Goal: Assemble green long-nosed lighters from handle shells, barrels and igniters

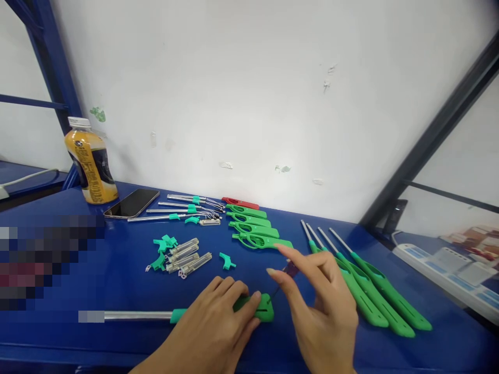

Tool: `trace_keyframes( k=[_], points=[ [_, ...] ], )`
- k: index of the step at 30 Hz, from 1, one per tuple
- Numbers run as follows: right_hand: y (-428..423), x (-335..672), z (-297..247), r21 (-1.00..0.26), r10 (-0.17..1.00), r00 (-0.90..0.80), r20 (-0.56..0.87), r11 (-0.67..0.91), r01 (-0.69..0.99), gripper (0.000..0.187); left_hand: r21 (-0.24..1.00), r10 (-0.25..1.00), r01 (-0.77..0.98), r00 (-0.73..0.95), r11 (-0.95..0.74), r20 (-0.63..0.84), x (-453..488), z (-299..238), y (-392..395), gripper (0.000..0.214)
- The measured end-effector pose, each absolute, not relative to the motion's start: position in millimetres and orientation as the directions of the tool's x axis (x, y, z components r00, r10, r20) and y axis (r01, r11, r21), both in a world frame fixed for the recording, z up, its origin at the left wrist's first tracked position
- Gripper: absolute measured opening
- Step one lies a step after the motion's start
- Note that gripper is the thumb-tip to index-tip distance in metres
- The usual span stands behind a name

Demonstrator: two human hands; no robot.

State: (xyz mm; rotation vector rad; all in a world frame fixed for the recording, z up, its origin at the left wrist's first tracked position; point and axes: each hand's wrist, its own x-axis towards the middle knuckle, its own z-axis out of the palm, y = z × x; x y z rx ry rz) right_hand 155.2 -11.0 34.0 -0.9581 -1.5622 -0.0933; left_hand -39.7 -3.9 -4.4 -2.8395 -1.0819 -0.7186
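Note:
Under my left hand (218, 322) a green gas lighter (265, 307) lies flat, its long metal tube (136, 315) pointing left. My fingers wrap over its body and press it to the table. My right hand (325, 306) holds a small screwdriver (290, 268) with a dark reddish handle, partly hidden by the fingers. Its thin shaft slants down to the right end of the lighter, where the tip seems to meet the green plastic. A loose teal trigger (226, 261) rests beyond my left hand.
Clear fuel tanks (195, 264) and teal triggers (159, 261) lie left of centre. Behind are metal tubes with wires (152, 218), green shells (257, 241) and a red shell (239, 203). Several green lighters (390, 291) lie right. A phone (132, 203) and bottle (90, 166) stand back left.

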Motion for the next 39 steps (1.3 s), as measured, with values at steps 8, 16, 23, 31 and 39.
trace_keyframes(
  k=[8,16,23,31,39],
  points=[
    [-15.1,158.1,38.6,-0.519,0.621,-0.010,0.784,0.664,0.539,0.035,0.148,0.615,0.618,0.668,-0.772,0.419,-38.9,-2.2,-3.3,0.031],
    [-19.1,170.5,44.2,-0.470,0.655,-0.108,0.747,0.636,0.612,0.045,0.141,0.613,0.631,0.634,-0.763,0.472,-39.0,-6.1,-3.3,0.034],
    [-18.1,170.3,45.8,-0.464,0.623,-0.046,0.781,0.628,0.624,0.034,0.105,0.583,0.629,0.627,-0.770,0.517,-39.0,-8.9,-0.7,0.034],
    [-19.2,163.5,43.8,-0.348,0.558,-0.103,0.824,0.641,0.684,0.026,0.116,0.592,0.630,0.629,-0.768,0.503,-39.0,-7.8,-2.7,0.031],
    [-20.1,181.2,44.3,-0.487,0.497,0.194,0.846,0.570,0.662,0.008,0.117,0.577,0.623,0.614,-0.773,0.539,-41.9,-9.0,-0.6,0.037]
  ],
)
